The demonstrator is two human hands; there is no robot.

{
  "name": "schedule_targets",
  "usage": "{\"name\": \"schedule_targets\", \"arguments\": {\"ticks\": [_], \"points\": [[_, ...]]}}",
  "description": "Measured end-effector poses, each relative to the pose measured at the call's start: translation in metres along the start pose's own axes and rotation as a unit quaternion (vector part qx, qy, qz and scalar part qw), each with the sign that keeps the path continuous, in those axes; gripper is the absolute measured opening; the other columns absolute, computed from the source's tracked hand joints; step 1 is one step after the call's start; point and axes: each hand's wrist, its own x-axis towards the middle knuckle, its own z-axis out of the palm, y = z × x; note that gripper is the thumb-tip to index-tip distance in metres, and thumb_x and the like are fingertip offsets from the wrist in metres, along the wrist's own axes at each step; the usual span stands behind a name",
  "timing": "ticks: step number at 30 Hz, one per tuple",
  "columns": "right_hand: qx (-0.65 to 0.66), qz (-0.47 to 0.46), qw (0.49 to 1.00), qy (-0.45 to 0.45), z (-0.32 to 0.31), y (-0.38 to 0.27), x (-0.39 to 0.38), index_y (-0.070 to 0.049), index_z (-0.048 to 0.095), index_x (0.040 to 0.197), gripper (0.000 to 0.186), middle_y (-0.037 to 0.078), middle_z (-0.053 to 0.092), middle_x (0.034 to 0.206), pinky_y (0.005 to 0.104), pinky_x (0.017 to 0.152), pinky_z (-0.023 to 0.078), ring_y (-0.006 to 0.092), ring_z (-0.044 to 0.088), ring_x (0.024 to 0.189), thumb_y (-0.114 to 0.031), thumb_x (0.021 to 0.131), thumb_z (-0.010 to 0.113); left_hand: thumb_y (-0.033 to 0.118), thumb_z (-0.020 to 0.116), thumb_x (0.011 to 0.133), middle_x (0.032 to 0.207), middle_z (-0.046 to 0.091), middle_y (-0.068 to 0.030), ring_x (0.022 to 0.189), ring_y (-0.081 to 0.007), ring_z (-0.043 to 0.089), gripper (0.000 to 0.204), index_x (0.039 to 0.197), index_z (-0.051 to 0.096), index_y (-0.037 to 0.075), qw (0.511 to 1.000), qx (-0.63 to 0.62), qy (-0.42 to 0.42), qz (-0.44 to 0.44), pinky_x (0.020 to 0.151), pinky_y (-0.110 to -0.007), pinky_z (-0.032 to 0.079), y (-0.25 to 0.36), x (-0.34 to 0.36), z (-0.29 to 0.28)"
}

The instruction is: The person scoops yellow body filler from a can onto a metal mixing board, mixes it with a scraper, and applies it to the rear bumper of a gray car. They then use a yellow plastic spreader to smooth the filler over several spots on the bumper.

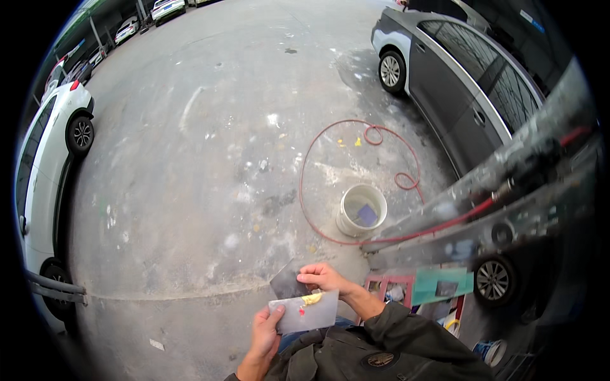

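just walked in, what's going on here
A person has a pale flat plate in the left grip, bearing yellow paste and a red dab. The right grip pinches a thin dark sheet at the plate's far edge. On the floor ahead stands a white bucket, with a red hose curving around it; a dark grey car is parked to the right.

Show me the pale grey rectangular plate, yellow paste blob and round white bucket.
Pale grey rectangular plate (pixel 315 317): head view, bare face.
Yellow paste blob (pixel 312 298): head view, its middle.
Round white bucket (pixel 364 196): head view, inner wall.
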Motion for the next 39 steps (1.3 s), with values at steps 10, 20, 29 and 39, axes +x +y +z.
{"name": "schedule_targets", "arguments": {"ticks": [10,20,29,39], "points": [[0.239,-0.064,0.95,0.191,-0.121,-0.125,0.16,0.0,0.051,0.121,0.031,0.001,0.053,0.093,0.0294,0.067,0.045,0.0124,0.049,0.073,-0.02,0.098,0.043,0.016,0.052,0.094,0.098,0.063,-0.0048,0.089,-0.0155,0.062,0.014,0.101,0.056,0.005,0.966,-0.174,0.089,0.168,0.079,-0.032,0.052,0.173,0.218,0.021],[0.319,-0.221,0.904,0.179,-0.186,-0.317,0.313,0.0,0.035,0.139,0.063,0.015,0.045,0.138,0.0383,0.088,0.047,0.0235,0.054,0.108,-0.046,0.097,0.04,0.012,0.05,0.095,0.107,0.063,-0.0089,0.097,-0.0164,0.062,0.019,0.11,0.053,0.001,0.988,-0.074,-0.047,0.125,0.086,-0.033,0.051,0.385,0.494,0.101],[0.122,-0.199,0.903,0.361,-0.284,-0.432,0.498,0.0,0.058,0.113,0.023,0.009,0.066,0.104,0.0296,0.08,0.051,0.0146,0.064,0.089,-0.011,0.093,0.054,0.008,0.051,0.094,0.105,0.063,-0.0079,0.094,-0.0135,0.061,0.018,0.11,0.053,0.0,0.985,0.012,-0.053,0.162,0.085,-0.03,0.049,0.498,0.701,0.147],[-0.1,-0.227,0.908,0.338,-0.394,-0.674,0.751,0.003,0.066,0.087,0.016,-0.002,0.064,0.075,0.02,0.056,0.044,0.0021,0.054,0.065,-0.013,0.09,0.063,0.003,0.046,0.091,0.106,0.061,-0.0061,0.095,-0.0118,0.058,0.02,0.11,0.052,0.0,0.986,-0.027,-0.017,0.165,0.084,-0.028,0.047,0.649,0.903,0.24]]}}
